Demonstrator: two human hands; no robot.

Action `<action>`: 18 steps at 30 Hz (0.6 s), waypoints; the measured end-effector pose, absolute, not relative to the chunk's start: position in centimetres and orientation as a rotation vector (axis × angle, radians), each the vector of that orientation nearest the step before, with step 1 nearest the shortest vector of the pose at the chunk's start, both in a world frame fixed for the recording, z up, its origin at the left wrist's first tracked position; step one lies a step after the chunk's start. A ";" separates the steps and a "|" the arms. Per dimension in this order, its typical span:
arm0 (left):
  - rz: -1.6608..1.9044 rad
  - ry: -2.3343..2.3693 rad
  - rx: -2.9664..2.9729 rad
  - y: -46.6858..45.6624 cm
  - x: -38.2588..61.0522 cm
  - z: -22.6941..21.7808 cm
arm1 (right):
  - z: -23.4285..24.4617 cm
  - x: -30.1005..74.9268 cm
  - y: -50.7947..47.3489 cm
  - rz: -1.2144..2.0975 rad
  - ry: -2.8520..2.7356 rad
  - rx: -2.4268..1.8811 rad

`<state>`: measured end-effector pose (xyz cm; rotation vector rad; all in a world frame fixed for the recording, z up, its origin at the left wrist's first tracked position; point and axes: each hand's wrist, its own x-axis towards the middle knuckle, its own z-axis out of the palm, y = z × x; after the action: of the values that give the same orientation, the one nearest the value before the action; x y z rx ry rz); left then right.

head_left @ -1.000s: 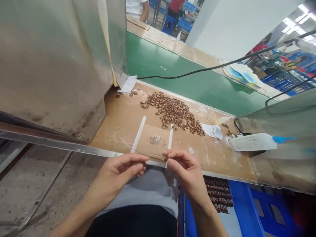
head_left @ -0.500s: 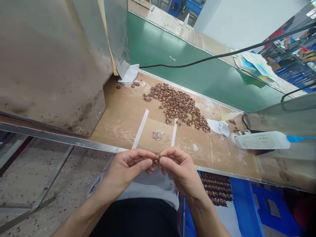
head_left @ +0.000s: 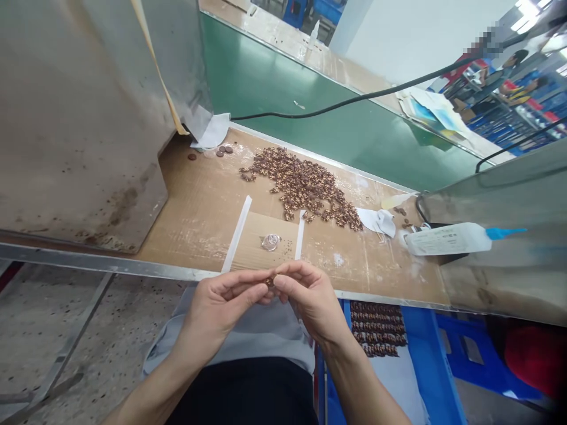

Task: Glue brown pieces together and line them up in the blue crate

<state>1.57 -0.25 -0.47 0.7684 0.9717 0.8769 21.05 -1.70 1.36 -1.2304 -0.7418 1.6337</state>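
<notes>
Between the fingertips of my left hand (head_left: 230, 301) and my right hand (head_left: 305, 295) is a small brown-and-gold piece (head_left: 270, 282), mostly covered by the fingers. Both hands are closed in a pinch on it, just off the front edge of the table. Beyond them, a clear round coil or small dish (head_left: 271, 241) lies on a cardboard square (head_left: 248, 236) held by white tape strips, with tiny specks beside it. A large heap of similar brown-and-gold pieces (head_left: 305, 183) spreads across the table behind.
A bottle with a blue nozzle (head_left: 447, 239) lies at the right, near a crumpled white cloth (head_left: 378, 222). Below the table edge, a blue tray (head_left: 427, 348) holds rows of dark pieces (head_left: 376, 330). Metal panels (head_left: 80, 118) flank the table; a black cable (head_left: 328, 110) crosses behind.
The camera view has shifted, so the table appears further left. My hands remain together, and the small piece between their fingertips now shows more of its brown side.
</notes>
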 end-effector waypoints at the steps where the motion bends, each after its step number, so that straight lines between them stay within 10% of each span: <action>1: 0.879 0.971 0.755 -0.3 1.6 -0.6 | 1.4 21.3 -1.6 1.615 -0.764 -1.239; 9: 0.857 0.811 0.510 1.6 -0.1 -1.0 | -0.2 27.9 0.8 0.455 -1.435 -1.672; 18: 1.048 0.811 0.023 3.0 0.6 0.3 | 0.0 26.9 1.7 0.416 -1.434 -1.568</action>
<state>0.56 2.97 0.29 0.0229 0.8109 1.0475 26.89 1.72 -0.01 -1.5683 -1.4341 0.4161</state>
